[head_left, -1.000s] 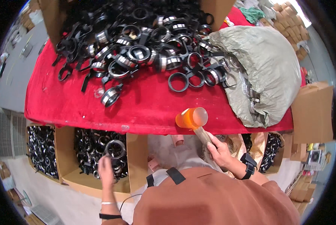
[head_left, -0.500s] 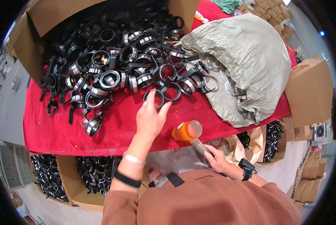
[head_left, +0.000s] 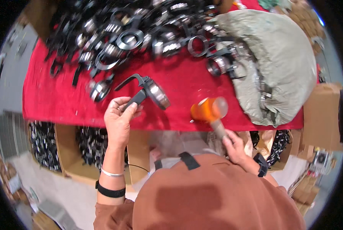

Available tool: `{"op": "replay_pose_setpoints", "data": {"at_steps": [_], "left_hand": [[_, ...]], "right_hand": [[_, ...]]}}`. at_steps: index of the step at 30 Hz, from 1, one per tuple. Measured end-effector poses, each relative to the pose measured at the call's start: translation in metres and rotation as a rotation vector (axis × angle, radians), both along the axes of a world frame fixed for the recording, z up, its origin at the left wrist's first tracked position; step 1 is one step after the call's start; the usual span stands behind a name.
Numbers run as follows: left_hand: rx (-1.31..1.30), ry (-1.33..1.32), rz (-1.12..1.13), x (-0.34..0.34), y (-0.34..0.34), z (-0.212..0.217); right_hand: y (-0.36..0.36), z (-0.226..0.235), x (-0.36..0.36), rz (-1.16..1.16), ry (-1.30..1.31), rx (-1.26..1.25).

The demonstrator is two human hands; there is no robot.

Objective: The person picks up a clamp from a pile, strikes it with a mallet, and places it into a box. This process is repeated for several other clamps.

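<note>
My left hand (head_left: 119,117) grips a black clamp part with a shiny metal ring (head_left: 150,92), holding it just above the red cloth of the table (head_left: 56,99) near its front edge. My right hand (head_left: 232,143) holds the wooden handle of a mallet with an orange and clear head (head_left: 209,109), raised over the table's front edge, to the right of the clamp. A large heap of similar black and metal ring parts (head_left: 129,34) covers the far side of the table.
A grey-green sack (head_left: 278,61) with ring parts spilling from it lies at the table's right. Cardboard boxes (head_left: 62,142) filled with ring parts stand on the floor under the front edge. More cartons (head_left: 320,111) stand at the right.
My left hand reached into the heap, took one clamp part and drew it back toward the front edge. The mallet stayed in my right hand, shifting slightly right.
</note>
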State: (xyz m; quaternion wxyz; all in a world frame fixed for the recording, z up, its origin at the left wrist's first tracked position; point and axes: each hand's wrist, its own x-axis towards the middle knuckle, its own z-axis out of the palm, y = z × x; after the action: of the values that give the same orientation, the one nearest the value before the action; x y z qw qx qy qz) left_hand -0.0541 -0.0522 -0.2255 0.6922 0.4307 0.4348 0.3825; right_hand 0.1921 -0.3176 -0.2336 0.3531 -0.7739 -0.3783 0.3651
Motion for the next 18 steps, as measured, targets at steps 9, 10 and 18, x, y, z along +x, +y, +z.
{"op": "replay_pose_setpoints", "data": {"at_steps": [9,10,18], "left_hand": [[-0.178,0.093,-0.109,-0.083,-0.062,-0.060],[-0.108,0.139,-0.077,-0.083,-0.065,-0.060],[0.320,0.519,-0.122,-0.080,-0.066,-0.067]], "right_hand": [[0.021,0.002,-0.006,-0.044,0.119,-0.166],[0.022,0.003,-0.005,-0.021,0.116,-0.177],[0.024,0.002,0.007,0.108,-0.062,-0.192]]}}
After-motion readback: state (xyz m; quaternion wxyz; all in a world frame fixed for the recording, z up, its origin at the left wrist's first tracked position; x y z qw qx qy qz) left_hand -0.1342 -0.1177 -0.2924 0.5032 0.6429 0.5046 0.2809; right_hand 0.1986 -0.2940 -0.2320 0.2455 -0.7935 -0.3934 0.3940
